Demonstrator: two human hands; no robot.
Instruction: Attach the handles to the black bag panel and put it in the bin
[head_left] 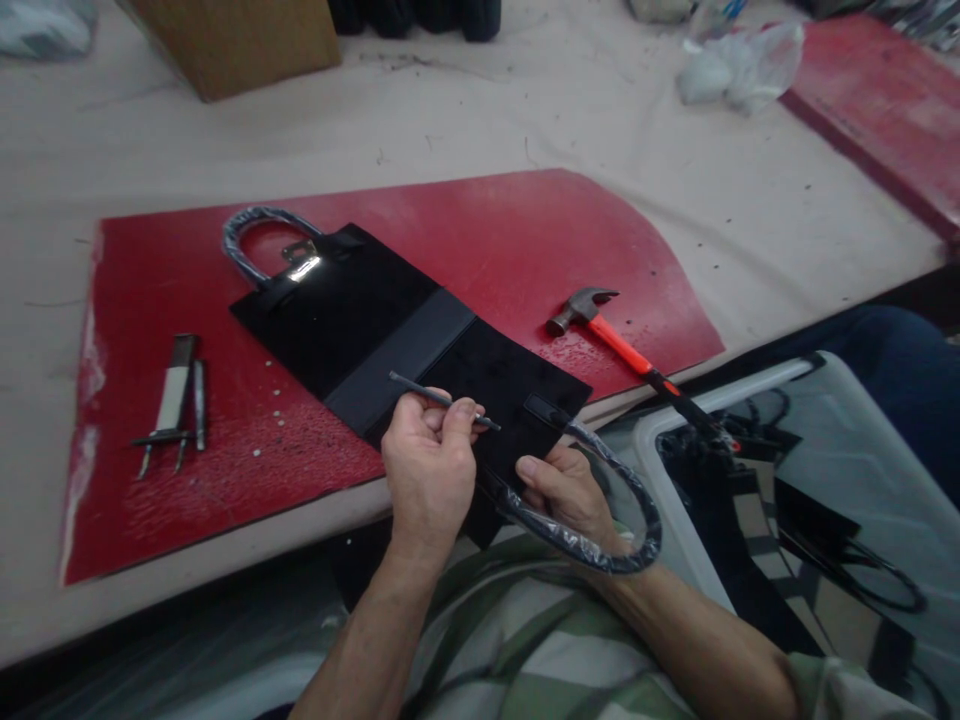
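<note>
An unfolded black handbag piece (360,320) lies slantwise across a red mat (525,230), its near end reaching past the table edge. Plastic wrap covers its two looped handles, the far handle (241,240) and the near handle (651,510). A shiny metal clasp (304,268) sits close to the far handle. My left hand (431,455) is closed around a slim dark rod-like tool (411,386), held over the near panel. Inside the near handle's loop, my right hand (566,490) grips the panel's edge, thumb on top; its other fingers are partly hidden underneath.
A claw hammer (619,345) lies at the mat's right edge, its grip overhanging a clear plastic bin (697,520) of black bag pieces. Pronged metal tools (176,400) rest on the left. A cardboard box (240,45) and plastic bags (742,70) stand farther back.
</note>
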